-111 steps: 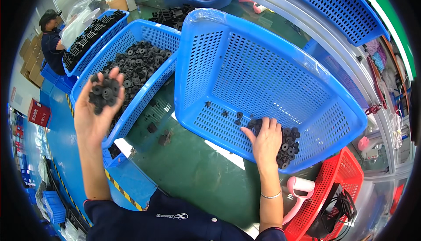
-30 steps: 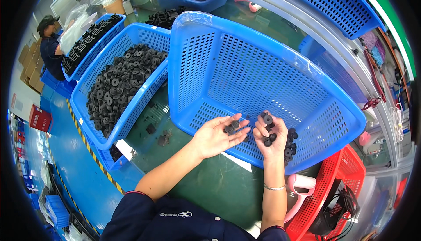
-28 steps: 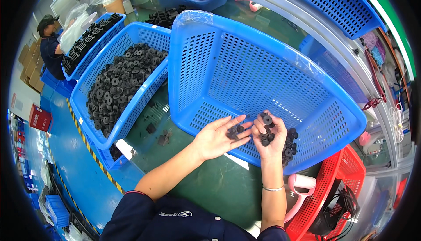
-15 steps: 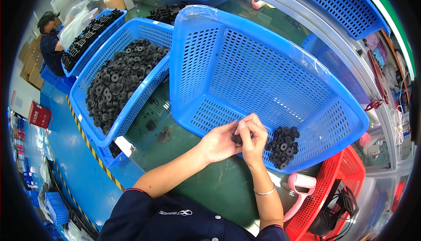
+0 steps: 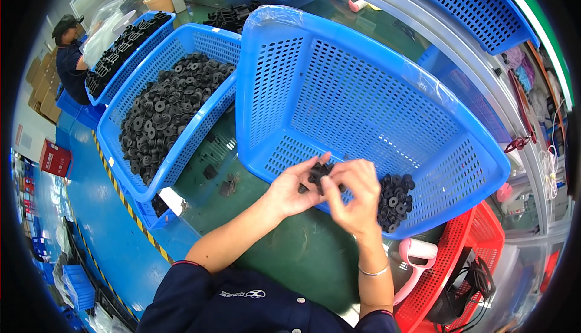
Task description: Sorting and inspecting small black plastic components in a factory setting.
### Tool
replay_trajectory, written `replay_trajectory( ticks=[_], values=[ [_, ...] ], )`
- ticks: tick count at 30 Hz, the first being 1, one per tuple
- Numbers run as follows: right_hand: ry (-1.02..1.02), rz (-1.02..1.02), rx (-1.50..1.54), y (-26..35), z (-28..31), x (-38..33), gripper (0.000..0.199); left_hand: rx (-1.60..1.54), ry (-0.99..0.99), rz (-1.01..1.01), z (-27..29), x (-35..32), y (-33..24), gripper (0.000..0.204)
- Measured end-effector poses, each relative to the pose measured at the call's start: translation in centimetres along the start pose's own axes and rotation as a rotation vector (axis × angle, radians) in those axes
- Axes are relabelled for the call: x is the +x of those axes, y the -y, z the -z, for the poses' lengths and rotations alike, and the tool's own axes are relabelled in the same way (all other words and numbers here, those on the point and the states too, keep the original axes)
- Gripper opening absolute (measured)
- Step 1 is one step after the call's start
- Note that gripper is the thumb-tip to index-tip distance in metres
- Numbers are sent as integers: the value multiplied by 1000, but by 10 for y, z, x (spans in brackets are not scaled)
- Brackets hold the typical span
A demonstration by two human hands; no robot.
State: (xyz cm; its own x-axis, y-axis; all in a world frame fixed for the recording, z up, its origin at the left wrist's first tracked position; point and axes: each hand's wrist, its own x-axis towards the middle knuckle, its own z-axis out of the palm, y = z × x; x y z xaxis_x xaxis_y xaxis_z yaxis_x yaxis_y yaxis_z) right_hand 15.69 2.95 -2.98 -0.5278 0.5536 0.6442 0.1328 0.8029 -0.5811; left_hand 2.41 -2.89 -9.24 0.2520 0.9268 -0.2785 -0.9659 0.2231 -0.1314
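Where hands (image 5: 293, 192) (image 5: 358, 198) meet, black parts (image 5: 317, 174) are held.

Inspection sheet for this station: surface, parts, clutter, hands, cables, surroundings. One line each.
Surface: green, glossy; dark scraps between the baskets.
Parts: black round parts heaped in left blue basket; small cluster at right end of large blue basket.
Clutter: pink-and-white tool beside red basket.
Hands: left hand holding several black parts; right hand close over them, its grip too blurred to tell.
Cables: black cable looped at red basket; white cord far right.
Surroundings: co-worker upper left; red box below them.
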Motion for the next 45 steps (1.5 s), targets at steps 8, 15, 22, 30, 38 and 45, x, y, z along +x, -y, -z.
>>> replay_trajectory(
  ticks=[8, 15, 22, 30, 38, 45],
  values=[
    [408, -403, -329, -27, 32, -19, 18, -336, 13, -4, -7, -4, -14, 29],
    [306, -477, -261, -36, 29, -14, 18, -196, 86, -74, -15, -4, -4, 36],
    [103, -477, -46, -9, 31, 3, 17, -117, 141, -30, -17, -5, 2, 41],
    [78, -403, 36, -1, 30, 6, 13, -81, 206, 57, -12, -4, 5, 43],
    [-15, -419, -45, 2, 44, 9, 9, -27, 186, 14, -16, -4, 8, 45],
    [-28, -407, -166, 3, 54, 7, 11, 55, 164, -35, -10, -1, 8, 45]
  ],
)
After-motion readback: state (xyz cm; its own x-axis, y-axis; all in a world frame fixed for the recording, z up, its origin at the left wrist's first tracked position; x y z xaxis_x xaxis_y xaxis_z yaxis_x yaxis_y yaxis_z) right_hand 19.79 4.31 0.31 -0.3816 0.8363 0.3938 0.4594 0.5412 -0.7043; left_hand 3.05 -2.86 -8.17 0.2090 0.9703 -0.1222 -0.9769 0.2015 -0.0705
